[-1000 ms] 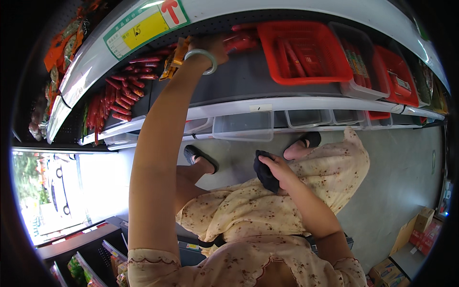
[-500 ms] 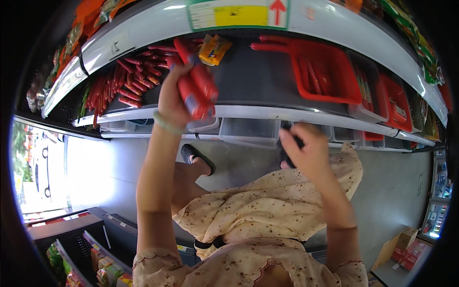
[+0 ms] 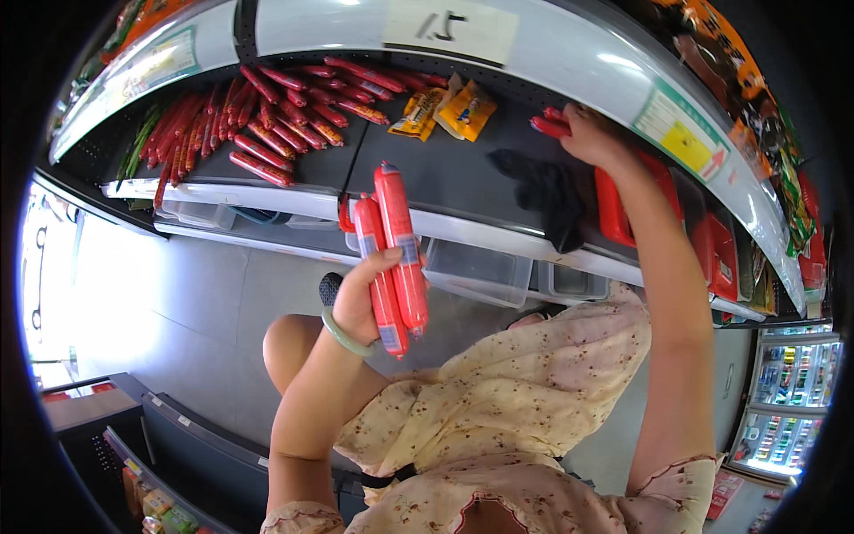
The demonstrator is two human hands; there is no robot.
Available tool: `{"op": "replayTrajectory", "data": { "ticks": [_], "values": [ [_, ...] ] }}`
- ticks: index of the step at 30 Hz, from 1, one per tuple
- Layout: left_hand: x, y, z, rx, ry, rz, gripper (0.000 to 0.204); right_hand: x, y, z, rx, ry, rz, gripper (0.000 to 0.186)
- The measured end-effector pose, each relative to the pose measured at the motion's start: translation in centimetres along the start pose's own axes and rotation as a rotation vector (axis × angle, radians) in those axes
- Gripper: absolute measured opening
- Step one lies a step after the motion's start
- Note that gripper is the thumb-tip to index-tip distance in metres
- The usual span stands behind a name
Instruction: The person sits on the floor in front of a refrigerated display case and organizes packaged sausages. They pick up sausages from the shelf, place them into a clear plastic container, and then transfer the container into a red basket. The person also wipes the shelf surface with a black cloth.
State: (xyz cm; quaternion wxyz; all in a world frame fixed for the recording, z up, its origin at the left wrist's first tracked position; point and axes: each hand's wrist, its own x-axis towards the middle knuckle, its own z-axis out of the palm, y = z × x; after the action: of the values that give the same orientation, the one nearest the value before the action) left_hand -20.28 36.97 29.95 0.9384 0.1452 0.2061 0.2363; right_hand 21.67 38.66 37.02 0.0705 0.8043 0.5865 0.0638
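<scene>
Red film-wrapped cylindrical sausages (image 3: 407, 267), two, sit in the left hand's (image 3: 358, 301) closed grip before the flat dark-grey shelf (image 3: 445, 169); likely light, springy, slick, best held mid-length. On it, the right hand (image 3: 593, 139) meets more red-wrapped sticks (image 3: 550, 127), its grip unclear.

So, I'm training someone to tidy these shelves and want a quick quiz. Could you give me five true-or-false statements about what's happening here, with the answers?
1. The left hand holds two red sausages. True.
2. The black cloth is in the left hand. False: it is apart from both hands, left of the red basket.
3. Two yellow packets lie side by side on the shelf. True.
4. The right hand rests on the skirt. False: it reaches over the shelf, at some smaller red sausages.
5. The pale green bracelet is on the left wrist. True.
</scene>
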Motion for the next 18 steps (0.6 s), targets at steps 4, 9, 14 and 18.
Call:
{"op": "replayTrajectory", "data": {
  "ticks": [4,9,14,18],
  "values": [
    [-0.8,0.2,-0.9,0.004,0.011,-0.005,0.040,2.2,-1.0,-2.0,-0.258,-0.157,-0.068,0.062],
    [-0.9,0.1,-0.7,0.087,-0.031,0.007,0.042,4.1,-0.5,0.5,-0.309,-0.299,-0.115,0.066],
    [-0.8,-0.5,-0.6,0.113,-0.063,0.013,0.045,3.4,-3.3,-0.6,-0.288,-0.088,-0.161,0.062],
    [-0.7,-0.8,-0.5,0.102,-0.100,-0.040,0.045,0.0,-5.9,-2.9,-0.234,0.268,-0.337,0.055]
  ]
}}
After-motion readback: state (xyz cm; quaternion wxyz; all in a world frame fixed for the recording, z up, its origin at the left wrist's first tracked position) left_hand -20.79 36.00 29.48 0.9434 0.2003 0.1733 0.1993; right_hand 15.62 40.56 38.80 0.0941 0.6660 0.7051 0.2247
